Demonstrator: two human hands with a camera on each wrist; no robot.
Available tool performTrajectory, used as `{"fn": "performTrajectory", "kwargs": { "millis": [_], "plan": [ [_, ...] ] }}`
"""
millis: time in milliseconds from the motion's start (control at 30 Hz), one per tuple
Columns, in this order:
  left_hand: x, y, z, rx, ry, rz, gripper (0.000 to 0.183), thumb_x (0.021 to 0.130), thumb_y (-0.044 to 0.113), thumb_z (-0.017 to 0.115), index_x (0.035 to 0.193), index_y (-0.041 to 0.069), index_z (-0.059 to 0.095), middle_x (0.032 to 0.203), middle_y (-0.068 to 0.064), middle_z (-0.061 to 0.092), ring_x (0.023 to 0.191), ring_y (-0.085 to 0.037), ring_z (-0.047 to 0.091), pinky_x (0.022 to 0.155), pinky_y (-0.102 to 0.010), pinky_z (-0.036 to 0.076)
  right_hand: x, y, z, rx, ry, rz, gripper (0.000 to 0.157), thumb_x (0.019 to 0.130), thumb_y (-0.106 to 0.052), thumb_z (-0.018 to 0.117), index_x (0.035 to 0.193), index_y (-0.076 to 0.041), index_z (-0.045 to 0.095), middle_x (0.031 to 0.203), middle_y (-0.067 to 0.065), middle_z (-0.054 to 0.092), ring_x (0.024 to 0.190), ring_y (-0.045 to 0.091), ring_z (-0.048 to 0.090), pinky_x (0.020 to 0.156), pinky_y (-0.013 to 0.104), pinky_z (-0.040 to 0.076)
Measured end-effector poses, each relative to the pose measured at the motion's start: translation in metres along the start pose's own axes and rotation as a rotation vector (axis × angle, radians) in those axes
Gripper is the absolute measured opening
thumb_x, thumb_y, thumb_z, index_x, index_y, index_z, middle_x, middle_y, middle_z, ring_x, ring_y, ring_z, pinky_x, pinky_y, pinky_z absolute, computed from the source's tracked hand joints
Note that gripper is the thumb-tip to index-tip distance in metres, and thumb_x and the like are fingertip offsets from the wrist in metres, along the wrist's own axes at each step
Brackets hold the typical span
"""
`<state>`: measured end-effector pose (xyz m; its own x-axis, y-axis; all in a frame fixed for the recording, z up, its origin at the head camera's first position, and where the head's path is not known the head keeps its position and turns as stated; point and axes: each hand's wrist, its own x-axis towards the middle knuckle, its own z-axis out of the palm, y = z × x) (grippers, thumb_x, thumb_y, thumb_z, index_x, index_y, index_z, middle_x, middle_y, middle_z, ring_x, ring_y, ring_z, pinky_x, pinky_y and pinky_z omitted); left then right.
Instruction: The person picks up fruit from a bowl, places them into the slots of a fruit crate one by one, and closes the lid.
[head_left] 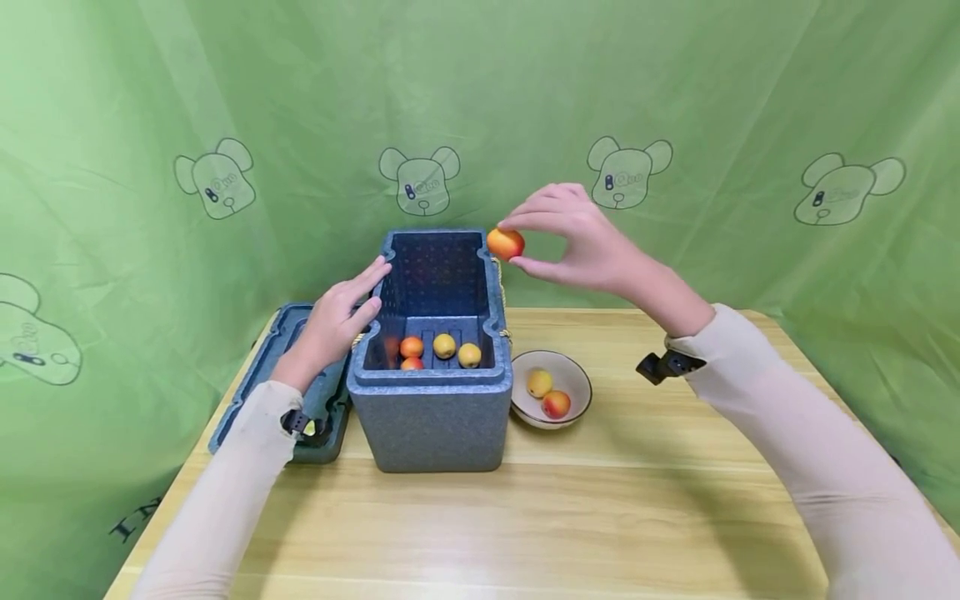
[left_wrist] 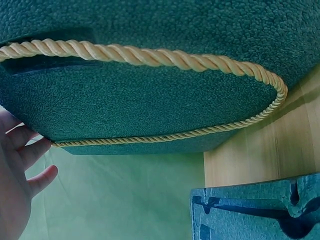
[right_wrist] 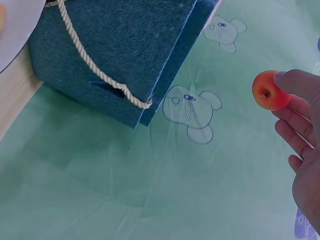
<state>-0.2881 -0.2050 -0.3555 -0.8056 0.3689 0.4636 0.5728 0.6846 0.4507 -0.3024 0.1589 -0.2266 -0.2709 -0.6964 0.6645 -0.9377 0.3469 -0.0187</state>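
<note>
My right hand (head_left: 581, 237) pinches a small orange-red fruit (head_left: 506, 243) between thumb and fingers, beside the far right rim of a deep blue-grey foam box (head_left: 442, 429). The right wrist view shows the fruit (right_wrist: 270, 90) with a dark-centred dimple. With fairly straight fingers, my left hand (head_left: 341, 312) touches the box's left rim. Inside, on the floor of the box, lie several fruits, among them an orange one (head_left: 411, 347) and a yellow one (head_left: 444, 346). A bowl (head_left: 577, 367) right of the box holds a yellow fruit (head_left: 539, 383) and a red-orange fruit (head_left: 557, 405).
The box's lid (head_left: 247, 383) lies on the wooden table (head_left: 600, 517) to the left of the box. A twisted rope handle (left_wrist: 165, 57) hangs along the box's side. Green cloth (head_left: 510, 100) with bear-head drawings stands behind the table.
</note>
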Motion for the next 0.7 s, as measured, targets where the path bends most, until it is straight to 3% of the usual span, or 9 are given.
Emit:
{"fn": "performTrajectory", "kwargs": {
  "millis": [367,700],
  "plan": [
    [0.003,0.001,0.000,-0.006,0.006,-0.002,0.056,0.106,0.028,0.046,0.160,0.020,0.036,0.167,-0.004,0.030,0.150,-0.037,0.036,0.121,-0.060,0.029,0.027,-0.009,0.012,-0.006,-0.081,-0.070,0.036,0.078,-0.009,0.086,0.112,-0.004,0.077,0.109,0.011,0.077,0.109,0.030,0.062,0.102,0.048,0.037],
    [0.006,0.001,0.002,-0.002,0.004,0.007,0.055,0.106,0.028,0.046,0.160,0.017,0.037,0.167,-0.006,0.031,0.150,-0.039,0.037,0.121,-0.060,0.029,0.038,-0.017,0.024,-0.001,-0.165,-0.119,0.034,0.080,-0.011,0.084,0.112,-0.002,0.076,0.109,0.012,0.076,0.108,0.032,0.061,0.101,0.052,0.039]
  ]
}}
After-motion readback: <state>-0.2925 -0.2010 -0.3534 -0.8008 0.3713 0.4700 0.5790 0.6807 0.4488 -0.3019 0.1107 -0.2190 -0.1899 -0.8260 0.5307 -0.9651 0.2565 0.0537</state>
